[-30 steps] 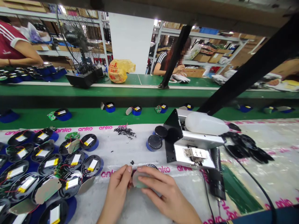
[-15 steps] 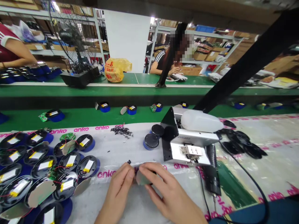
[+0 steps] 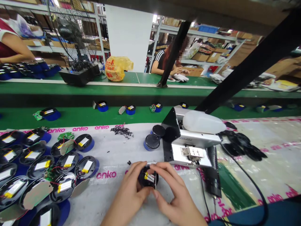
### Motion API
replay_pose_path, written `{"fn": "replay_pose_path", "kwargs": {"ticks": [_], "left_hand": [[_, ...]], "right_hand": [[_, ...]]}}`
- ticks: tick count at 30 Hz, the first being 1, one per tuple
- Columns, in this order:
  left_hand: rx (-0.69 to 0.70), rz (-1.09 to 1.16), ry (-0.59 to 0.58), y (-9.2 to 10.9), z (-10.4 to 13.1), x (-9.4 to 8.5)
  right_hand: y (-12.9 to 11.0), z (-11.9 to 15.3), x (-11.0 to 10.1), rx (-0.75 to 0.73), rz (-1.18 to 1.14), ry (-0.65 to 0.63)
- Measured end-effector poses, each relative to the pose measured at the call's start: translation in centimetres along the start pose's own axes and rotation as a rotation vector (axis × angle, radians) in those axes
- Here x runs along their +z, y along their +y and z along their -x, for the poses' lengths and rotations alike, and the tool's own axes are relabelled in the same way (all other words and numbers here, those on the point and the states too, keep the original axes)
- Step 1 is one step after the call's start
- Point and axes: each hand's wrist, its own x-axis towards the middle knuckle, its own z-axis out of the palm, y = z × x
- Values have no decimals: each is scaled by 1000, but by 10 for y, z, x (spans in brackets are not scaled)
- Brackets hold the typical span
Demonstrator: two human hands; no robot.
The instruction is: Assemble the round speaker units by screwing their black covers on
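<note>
In front of me a small round black housing [image 3: 142,178] sits between my hands, its open side tipped toward me. Inside it a white battery [image 3: 150,178] with yellow tape shows. My left hand [image 3: 128,188] is closed around the housing's left side, with fingers on the far rim and the thumb on the near rim. My right hand [image 3: 175,191] pinches a thin plate [image 3: 155,181], seen almost edge-on at the housing's right rim. Fingers hide part of both. A tiny black piece [image 3: 129,162] lies just beyond my left hand.
At left stand several blue-and-black housings [image 3: 87,166] with batteries. A pile of small black bits [image 3: 122,131] lies farther back. Right of centre are a screw feeder [image 3: 192,138], two capped housings [image 3: 152,142], an electric screwdriver [image 3: 213,175] and black covers [image 3: 242,144]. Two people sit opposite.
The plate, flat under my right fingers before, now stands on edge, exposing the battery inside the housing. My left hand has moved right and around the housing; the tiny black piece now lies apart from it.
</note>
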Motion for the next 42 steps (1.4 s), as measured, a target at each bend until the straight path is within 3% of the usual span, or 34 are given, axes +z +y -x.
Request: {"fn": "replay_pose_path", "kwargs": {"ticks": [7, 10, 13, 18, 26, 30, 36, 42], "left_hand": [[-180, 484, -117, 2, 4, -6], [-256, 577, -83, 6, 3, -8], [-307, 487, 9, 9, -1, -2], [-274, 298, 94, 11, -8, 9], [-211, 200, 109, 1, -7, 16], [-146, 145, 62, -4, -5, 17], [-105, 56, 50, 2, -3, 21], [-67, -62, 3, 12, -7, 13]], "right_hand": [[8, 7, 5, 23, -3, 56], [10, 15, 10, 38, 27, 44], [11, 23, 14, -5, 89, 80], [9, 29, 18, -57, 185, 101], [6, 35, 11, -39, 196, 137], [6, 30, 3, -45, 165, 129], [16, 29, -3, 35, 156, 109], [21, 22, -4, 105, 11, 116]]}}
